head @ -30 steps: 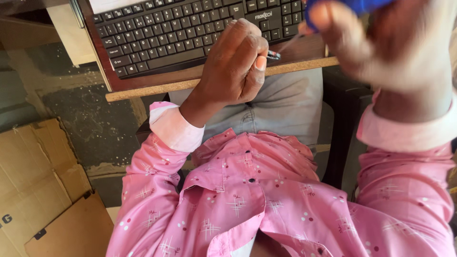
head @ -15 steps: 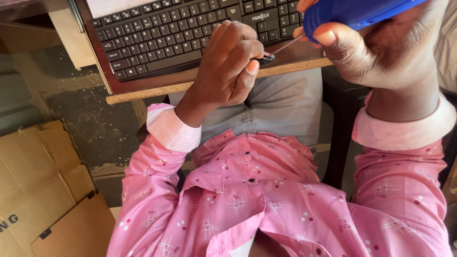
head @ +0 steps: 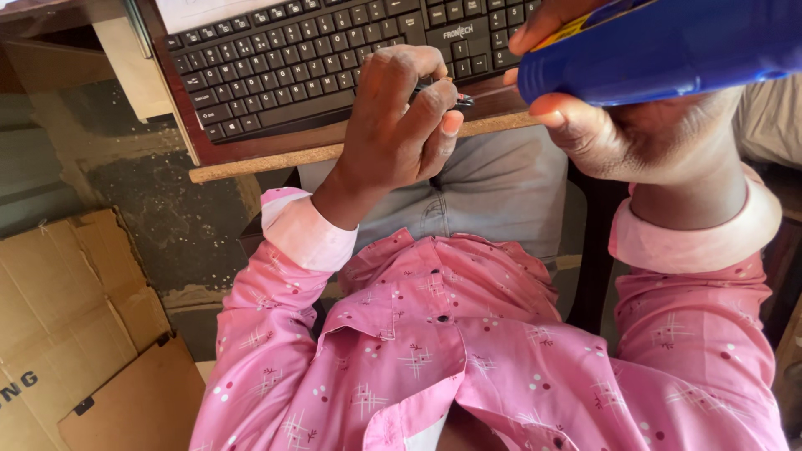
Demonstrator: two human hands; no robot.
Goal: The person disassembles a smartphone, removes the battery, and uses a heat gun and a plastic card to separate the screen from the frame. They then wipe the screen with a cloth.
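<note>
left hand (head: 397,117) pinching a small dark thing (head: 458,101), can't tell what | right hand (head: 635,138) wrapped around blue can (head: 668,50), long axis running sideways, nozzle end pointing left at it | gap tiny, above keyboard tray (head: 276,154) edge

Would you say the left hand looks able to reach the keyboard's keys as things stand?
Probably yes: the left hand hovers at the black keyboard front edge, nothing between, though its fingers pinch a small dark object.

A flattened brown cardboard box (head: 75,334) with dark print is lying on the floor lower left, while a blue container with a yellow label patch (head: 668,46) is being held up top right.
</note>
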